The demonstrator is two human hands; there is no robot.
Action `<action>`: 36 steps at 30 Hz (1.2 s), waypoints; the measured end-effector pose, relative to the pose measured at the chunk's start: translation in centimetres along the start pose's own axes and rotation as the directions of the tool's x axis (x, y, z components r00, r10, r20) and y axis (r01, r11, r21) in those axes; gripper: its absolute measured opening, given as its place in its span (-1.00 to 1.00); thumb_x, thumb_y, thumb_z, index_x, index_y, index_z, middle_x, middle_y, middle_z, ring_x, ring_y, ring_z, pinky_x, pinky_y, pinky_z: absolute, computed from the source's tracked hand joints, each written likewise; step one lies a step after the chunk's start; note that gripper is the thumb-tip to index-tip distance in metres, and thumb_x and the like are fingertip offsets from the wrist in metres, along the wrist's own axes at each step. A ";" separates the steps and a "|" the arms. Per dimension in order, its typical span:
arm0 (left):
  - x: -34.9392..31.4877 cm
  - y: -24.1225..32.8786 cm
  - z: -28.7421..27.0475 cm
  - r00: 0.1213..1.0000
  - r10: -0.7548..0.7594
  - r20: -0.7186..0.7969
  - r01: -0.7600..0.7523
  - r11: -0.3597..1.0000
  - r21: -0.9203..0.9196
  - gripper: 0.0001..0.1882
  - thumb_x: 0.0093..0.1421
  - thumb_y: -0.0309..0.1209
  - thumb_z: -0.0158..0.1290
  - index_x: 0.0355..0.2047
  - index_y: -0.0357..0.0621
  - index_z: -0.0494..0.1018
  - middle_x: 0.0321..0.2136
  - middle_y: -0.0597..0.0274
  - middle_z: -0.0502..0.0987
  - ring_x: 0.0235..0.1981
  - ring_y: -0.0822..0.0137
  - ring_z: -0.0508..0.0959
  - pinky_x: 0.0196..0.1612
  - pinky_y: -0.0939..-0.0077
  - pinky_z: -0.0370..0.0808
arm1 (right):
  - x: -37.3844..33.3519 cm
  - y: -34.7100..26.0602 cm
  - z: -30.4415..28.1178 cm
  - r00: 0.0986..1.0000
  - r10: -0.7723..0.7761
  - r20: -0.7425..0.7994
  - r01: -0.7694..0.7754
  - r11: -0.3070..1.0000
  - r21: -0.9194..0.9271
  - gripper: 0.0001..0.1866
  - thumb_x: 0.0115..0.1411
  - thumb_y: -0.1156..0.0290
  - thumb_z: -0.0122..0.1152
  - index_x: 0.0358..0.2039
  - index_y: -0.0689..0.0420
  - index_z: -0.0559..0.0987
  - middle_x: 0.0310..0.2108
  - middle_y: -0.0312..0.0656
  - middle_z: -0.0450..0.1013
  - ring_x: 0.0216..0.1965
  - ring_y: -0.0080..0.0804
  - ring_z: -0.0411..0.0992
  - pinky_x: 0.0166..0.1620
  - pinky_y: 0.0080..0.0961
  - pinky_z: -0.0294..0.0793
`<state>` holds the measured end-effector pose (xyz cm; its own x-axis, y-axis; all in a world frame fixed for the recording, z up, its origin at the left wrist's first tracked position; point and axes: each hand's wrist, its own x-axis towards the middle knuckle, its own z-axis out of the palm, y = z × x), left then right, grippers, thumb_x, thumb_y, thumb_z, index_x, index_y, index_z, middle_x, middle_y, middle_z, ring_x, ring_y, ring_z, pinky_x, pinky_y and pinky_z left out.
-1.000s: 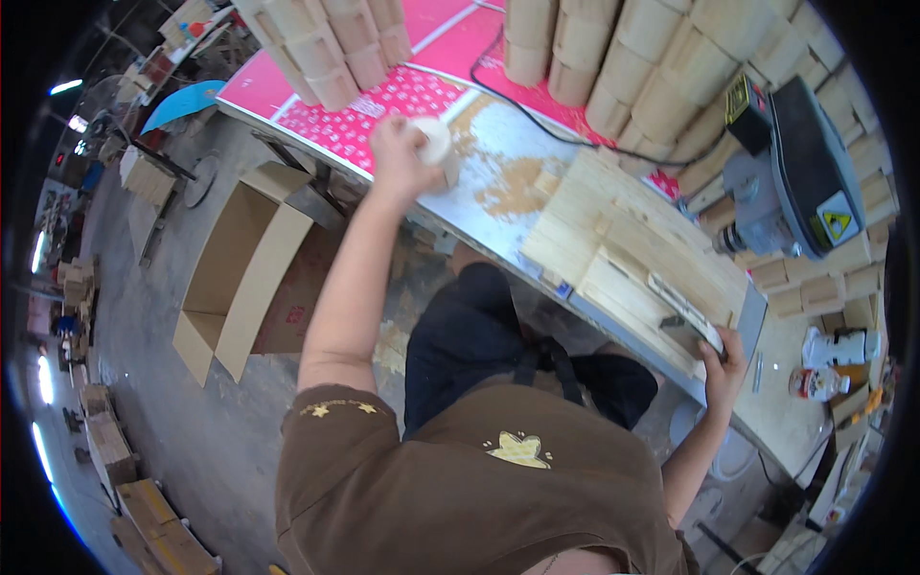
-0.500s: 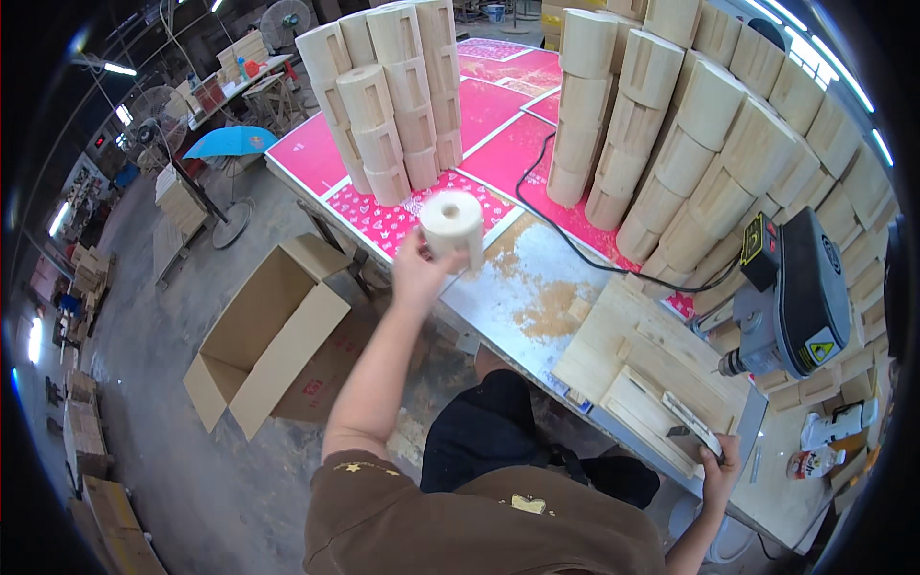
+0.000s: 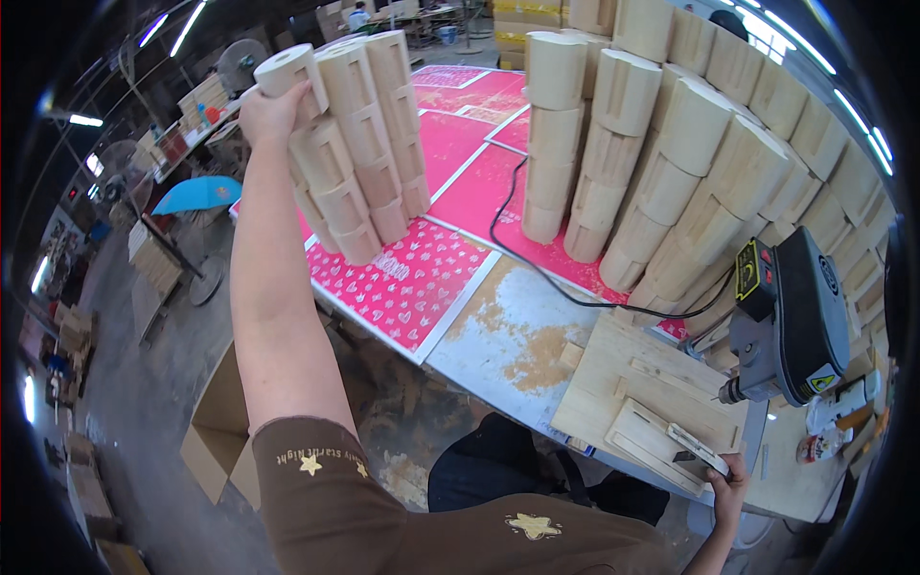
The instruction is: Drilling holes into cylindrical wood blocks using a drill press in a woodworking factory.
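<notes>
My left hand (image 3: 269,115) reaches far out to the left, fingers closed round a pale wooden cylinder (image 3: 290,69) with a hole in its top end. It is held at the top of a stack of like cylinders (image 3: 343,206); whether it rests fully on the one below is hidden. By the near right edge of the table, my right hand (image 3: 730,479) is closed on the end of a pale flat bar (image 3: 698,447). That bar lies over a wooden jig (image 3: 628,379) of boards and strips, just below the chuck of a drill (image 3: 803,307).
Tall stacks of slotted wooden cylinders (image 3: 613,144) line the right side of the pink-covered table (image 3: 460,163). A black cable (image 3: 565,299) runs to the drill. Sawdust (image 3: 537,355) lies beside the jig. An open cardboard box (image 3: 213,431) stands below, left of the table.
My left hand has carried the wooden cylinder from over the table's near edge up and away to the top of the left stack. My right hand keeps its hold on the bar. The view has shifted.
</notes>
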<state>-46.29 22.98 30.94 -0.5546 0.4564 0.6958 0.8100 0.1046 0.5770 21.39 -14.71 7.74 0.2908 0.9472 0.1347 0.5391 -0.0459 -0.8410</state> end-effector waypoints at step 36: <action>-17.2 20.3 17.3 0.985 0.170 -0.005 -0.125 0.702 -0.701 -0.25 -0.14 -0.33 0.28 0.02 -0.39 0.20 -0.13 -0.13 0.40 -0.10 0.05 0.43 -0.01 0.31 0.36 | 0.2 -1.5 0.7 0.998 -0.021 -0.056 0.019 0.999 -0.032 -0.75 -0.27 0.52 0.36 -0.47 0.20 0.58 -0.53 -0.25 0.40 -0.43 -0.41 0.38 -0.36 -0.54 0.34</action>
<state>-17.03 32.51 23.26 -0.4095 0.4628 0.7862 0.5049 -0.6028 0.6178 20.11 -14.25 8.65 0.3228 0.9289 0.1813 0.5697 -0.0377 -0.8210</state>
